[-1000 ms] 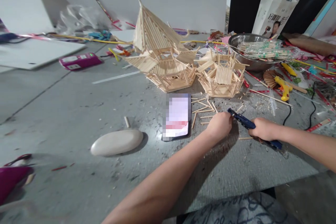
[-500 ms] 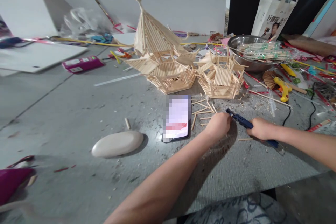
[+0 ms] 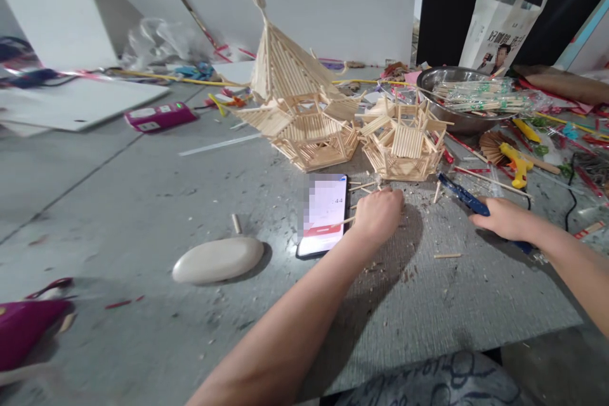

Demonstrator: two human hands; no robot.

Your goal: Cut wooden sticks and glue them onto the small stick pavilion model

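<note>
My left hand [image 3: 379, 214] is closed just right of the phone [image 3: 323, 216], over a loose pile of short sticks. One thin wooden stick [image 3: 343, 222] pokes out from behind it across the phone's edge; the fingertips are hidden. Wrapped round the handle of dark blue pliers [image 3: 464, 195], my right hand [image 3: 499, 219] holds their jaws toward the upper left. A short cut stick [image 3: 436, 192] is by the jaws, and another stick piece [image 3: 447, 256] lies below. Behind the hands are a small stick-built model [image 3: 404, 143] and a taller one with a pointed roof [image 3: 304, 120].
A smooth pale oval object [image 3: 219, 260] lies left of the phone. At right stand a metal bowl [image 3: 428, 85] of wrapped sticks and a yellow glue gun [image 3: 518, 162] with a black cord. A purple device [image 3: 162, 117] is at back left. Scraps litter the table [image 3: 143, 203].
My left hand has moved left and slightly up, over the stick pile. My right hand has moved right with the pliers. A short stick now shows near the jaws.
</note>
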